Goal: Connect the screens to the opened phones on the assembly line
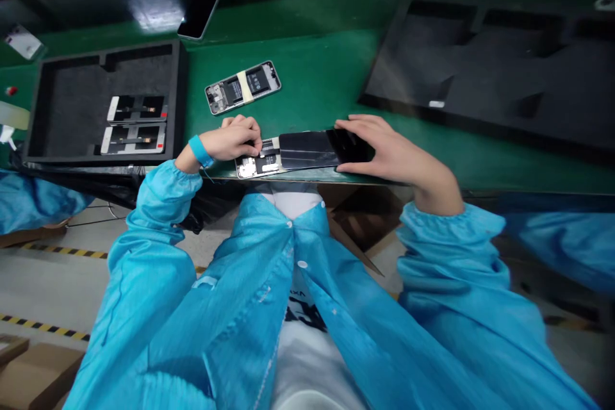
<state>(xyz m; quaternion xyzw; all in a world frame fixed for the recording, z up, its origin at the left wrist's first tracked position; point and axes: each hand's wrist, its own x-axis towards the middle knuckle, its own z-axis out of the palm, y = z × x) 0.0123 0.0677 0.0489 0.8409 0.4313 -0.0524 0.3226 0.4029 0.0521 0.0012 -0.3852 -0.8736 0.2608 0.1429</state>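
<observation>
An opened phone body [259, 165] lies at the table's front edge, with its inner parts bare at the left end. A black phone screen [310, 150] extends to the right from its middle, overlapping it. My left hand [235, 139], wearing a blue wrist strap [200, 151], has its fingertips pinched together over the inner parts, near a dark flex strip; what they hold is hidden. My right hand [384, 148] grips the right end of the screen, thumb on the near edge and fingers on the far edge.
Behind lies another opened phone [243, 87] with a pale strip across it. A black foam tray [180, 102] at left carries screen parts [134, 139]. To the right is a larger foam tray [490, 70]. A dark phone [200, 11] lies further back. Blue sleeves [38, 202] of others show at both sides.
</observation>
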